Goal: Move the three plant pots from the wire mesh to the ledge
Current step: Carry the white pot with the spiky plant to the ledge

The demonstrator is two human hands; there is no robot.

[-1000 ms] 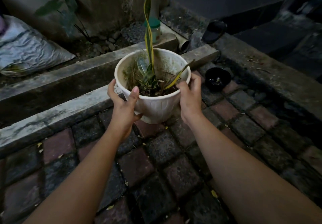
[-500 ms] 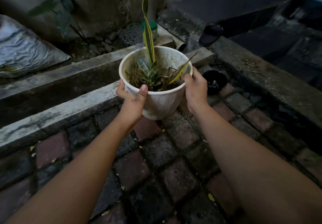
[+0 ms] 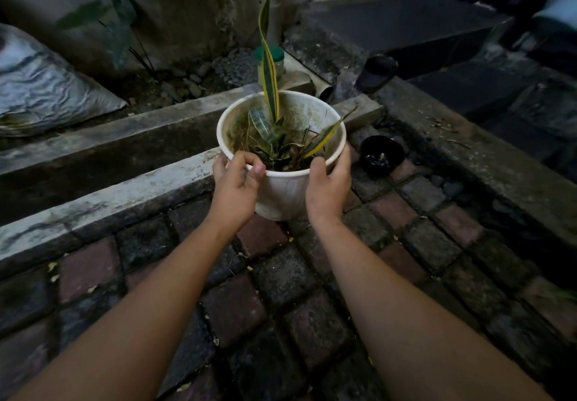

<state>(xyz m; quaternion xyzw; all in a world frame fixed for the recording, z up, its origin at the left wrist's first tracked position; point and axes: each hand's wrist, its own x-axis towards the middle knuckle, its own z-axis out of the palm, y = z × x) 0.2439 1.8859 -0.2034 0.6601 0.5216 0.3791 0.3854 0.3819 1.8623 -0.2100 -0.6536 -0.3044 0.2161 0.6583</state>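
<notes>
Brick paving (image 3: 281, 307), black bowl (image 3: 381, 155) on it (dirty)

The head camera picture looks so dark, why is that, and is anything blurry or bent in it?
Head view: dim, bluish light, with no hard shadows or glare. The white pot is the brightest thing, held between the left hand and right hand. The corners go nearly black. The wide lens bows the ledge, and the top right corner is smeared.

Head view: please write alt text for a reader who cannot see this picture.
Two bare hands, left hand and right hand, hold a white pot with a tall striped plant above brick paving. Concrete ledges run behind it, and a small black bowl sits to the right.
</notes>
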